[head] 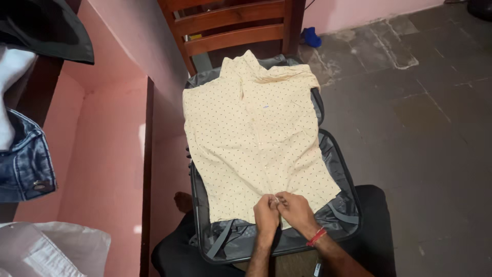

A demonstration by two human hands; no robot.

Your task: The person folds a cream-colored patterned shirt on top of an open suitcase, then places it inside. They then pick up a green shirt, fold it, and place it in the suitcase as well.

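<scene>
A pale yellow shirt (256, 133) with small dark dots lies spread flat over an open grey suitcase (338, 169), collar toward the far end. My left hand (266, 214) and my right hand (296, 210) meet at the shirt's near hem, at the middle front. Both pinch the fabric there with fingertips together. A red thread band is on my right wrist. The suitcase rests across my lap; its grey lining and straps show below the hem.
A wooden chair (230, 25) stands behind the suitcase. A pink wall ledge (113, 154) runs along the left. Denim clothing (25, 159), a dark garment (51, 25) and a white bag (46, 251) sit at the left. Grey stone floor (420, 128) lies right.
</scene>
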